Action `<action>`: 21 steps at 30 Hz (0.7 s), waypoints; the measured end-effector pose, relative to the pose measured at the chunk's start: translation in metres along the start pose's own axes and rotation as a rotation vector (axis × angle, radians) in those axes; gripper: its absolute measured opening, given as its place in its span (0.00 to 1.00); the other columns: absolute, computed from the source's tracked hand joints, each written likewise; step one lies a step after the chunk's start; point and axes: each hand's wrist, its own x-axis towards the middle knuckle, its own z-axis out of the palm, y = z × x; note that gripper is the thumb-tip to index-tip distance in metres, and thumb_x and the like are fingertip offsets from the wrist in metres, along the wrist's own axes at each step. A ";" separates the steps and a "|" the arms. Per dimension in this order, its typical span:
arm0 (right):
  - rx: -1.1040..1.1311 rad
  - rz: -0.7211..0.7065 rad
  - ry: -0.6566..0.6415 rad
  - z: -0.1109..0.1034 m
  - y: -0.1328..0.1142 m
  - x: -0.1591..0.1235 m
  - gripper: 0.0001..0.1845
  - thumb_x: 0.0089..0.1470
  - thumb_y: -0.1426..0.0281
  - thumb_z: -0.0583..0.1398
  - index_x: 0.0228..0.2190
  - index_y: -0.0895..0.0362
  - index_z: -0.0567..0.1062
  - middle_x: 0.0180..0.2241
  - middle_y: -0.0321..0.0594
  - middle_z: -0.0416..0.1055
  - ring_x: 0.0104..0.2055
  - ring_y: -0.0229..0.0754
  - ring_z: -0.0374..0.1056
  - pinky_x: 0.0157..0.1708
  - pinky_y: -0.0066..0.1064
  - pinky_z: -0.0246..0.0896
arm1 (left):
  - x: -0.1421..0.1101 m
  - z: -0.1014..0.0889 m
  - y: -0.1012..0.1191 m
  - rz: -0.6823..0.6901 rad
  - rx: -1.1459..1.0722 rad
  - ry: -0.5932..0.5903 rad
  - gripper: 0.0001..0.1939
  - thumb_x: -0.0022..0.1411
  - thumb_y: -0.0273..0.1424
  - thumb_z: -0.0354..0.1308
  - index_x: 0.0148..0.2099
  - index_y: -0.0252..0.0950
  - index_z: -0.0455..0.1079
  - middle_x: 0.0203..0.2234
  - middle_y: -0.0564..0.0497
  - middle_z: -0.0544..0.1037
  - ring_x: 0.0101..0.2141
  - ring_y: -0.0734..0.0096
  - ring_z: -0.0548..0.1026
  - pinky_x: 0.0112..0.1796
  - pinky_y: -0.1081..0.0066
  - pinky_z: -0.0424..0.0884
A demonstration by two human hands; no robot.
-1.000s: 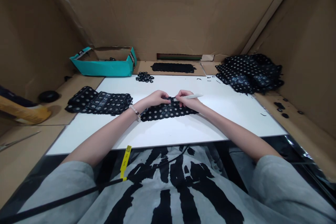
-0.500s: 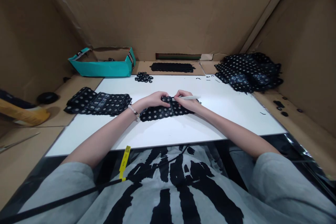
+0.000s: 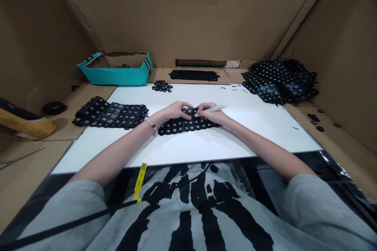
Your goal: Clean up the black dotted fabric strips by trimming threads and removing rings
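A black sheet dotted with rows of round holes or pale dots point(image 3: 173, 127) lies on the white board in front of me. My left hand point(image 3: 177, 111) grips its far edge, with thumb and fingers curved around it. Held like a pen in my right hand point(image 3: 210, 114) is a slim white pen-like tool point(image 3: 217, 108). Its tip points at the sheet's far edge, close to my left thumb; the tip itself is too small to make out. To the left rests a folded stack of similar dotted black sheets point(image 3: 118, 115).
Small black rings point(image 3: 161, 86) are heaped near a teal box point(image 3: 114, 76). A dark strip point(image 3: 193, 75) lies at the back, and a large pile of dotted sheets point(image 3: 279, 80) at the back right. Tweezers point(image 3: 22, 157) and a yellow bottle point(image 3: 26, 123) are at left. Cardboard walls enclose the board.
My right hand has shifted slightly, and the white tool now tilts up more at its rear end. The left hand keeps its hold on the sheet.
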 end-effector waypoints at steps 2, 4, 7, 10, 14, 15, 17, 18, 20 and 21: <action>-0.060 -0.048 0.035 0.002 -0.002 -0.002 0.07 0.49 0.66 0.59 0.24 0.56 0.72 0.28 0.38 0.74 0.29 0.39 0.67 0.31 0.30 0.59 | -0.001 0.000 0.001 -0.002 -0.061 -0.019 0.29 0.43 0.36 0.69 0.50 0.36 0.75 0.45 0.46 0.79 0.46 0.57 0.74 0.49 0.63 0.66; -0.151 -0.120 0.093 0.007 -0.005 -0.003 0.07 0.50 0.67 0.58 0.23 0.56 0.71 0.29 0.38 0.74 0.32 0.39 0.67 0.33 0.30 0.58 | -0.002 -0.002 0.003 0.006 -0.105 -0.056 0.27 0.44 0.35 0.68 0.49 0.36 0.76 0.43 0.48 0.80 0.45 0.58 0.75 0.49 0.63 0.66; -0.267 -0.190 0.149 0.013 -0.007 -0.004 0.07 0.51 0.69 0.57 0.24 0.56 0.71 0.29 0.38 0.73 0.33 0.40 0.66 0.34 0.30 0.56 | -0.002 -0.005 0.006 0.009 -0.126 -0.099 0.24 0.45 0.34 0.68 0.48 0.38 0.78 0.40 0.51 0.82 0.43 0.59 0.75 0.48 0.63 0.66; -0.296 -0.200 0.149 0.016 -0.008 -0.003 0.07 0.52 0.69 0.56 0.24 0.56 0.70 0.29 0.38 0.72 0.33 0.39 0.65 0.35 0.30 0.56 | -0.002 -0.009 0.006 0.003 -0.153 -0.126 0.25 0.44 0.34 0.69 0.48 0.38 0.78 0.39 0.51 0.82 0.42 0.60 0.75 0.47 0.64 0.66; -0.275 -0.193 0.148 0.013 -0.010 -0.003 0.07 0.52 0.68 0.56 0.24 0.56 0.70 0.28 0.37 0.72 0.32 0.39 0.64 0.34 0.30 0.55 | -0.002 -0.010 0.005 -0.010 -0.205 -0.157 0.26 0.44 0.35 0.69 0.49 0.38 0.78 0.39 0.51 0.82 0.41 0.62 0.75 0.46 0.65 0.66; -0.270 -0.189 0.147 0.012 -0.010 -0.004 0.07 0.52 0.68 0.56 0.24 0.56 0.70 0.28 0.37 0.72 0.31 0.39 0.64 0.34 0.30 0.55 | -0.003 -0.010 0.005 -0.014 -0.210 -0.160 0.26 0.44 0.35 0.69 0.49 0.38 0.78 0.39 0.51 0.82 0.41 0.62 0.75 0.46 0.65 0.66; -0.266 -0.175 0.144 0.012 -0.010 -0.004 0.07 0.52 0.68 0.56 0.24 0.56 0.69 0.28 0.37 0.72 0.31 0.39 0.64 0.34 0.30 0.55 | -0.003 -0.010 0.005 -0.015 -0.205 -0.160 0.26 0.44 0.35 0.70 0.48 0.39 0.78 0.39 0.51 0.82 0.41 0.62 0.75 0.46 0.66 0.66; -0.267 -0.168 0.144 0.013 -0.010 -0.003 0.07 0.52 0.69 0.56 0.24 0.56 0.69 0.28 0.37 0.72 0.32 0.39 0.65 0.34 0.30 0.55 | -0.003 -0.010 0.004 -0.011 -0.198 -0.157 0.26 0.44 0.35 0.69 0.48 0.39 0.78 0.40 0.51 0.82 0.41 0.62 0.75 0.46 0.66 0.66; -0.270 -0.159 0.143 0.014 -0.010 -0.003 0.07 0.52 0.69 0.57 0.24 0.55 0.70 0.28 0.38 0.73 0.33 0.40 0.66 0.34 0.30 0.55 | -0.002 -0.010 0.004 -0.002 -0.178 -0.151 0.25 0.44 0.36 0.69 0.48 0.39 0.78 0.40 0.51 0.82 0.41 0.62 0.75 0.46 0.65 0.66; -0.273 -0.159 0.143 0.015 -0.010 -0.003 0.07 0.52 0.69 0.57 0.24 0.55 0.70 0.29 0.38 0.73 0.33 0.40 0.66 0.35 0.30 0.55 | -0.002 -0.009 0.003 0.003 -0.171 -0.153 0.25 0.44 0.36 0.69 0.47 0.39 0.78 0.40 0.51 0.82 0.41 0.62 0.75 0.46 0.65 0.66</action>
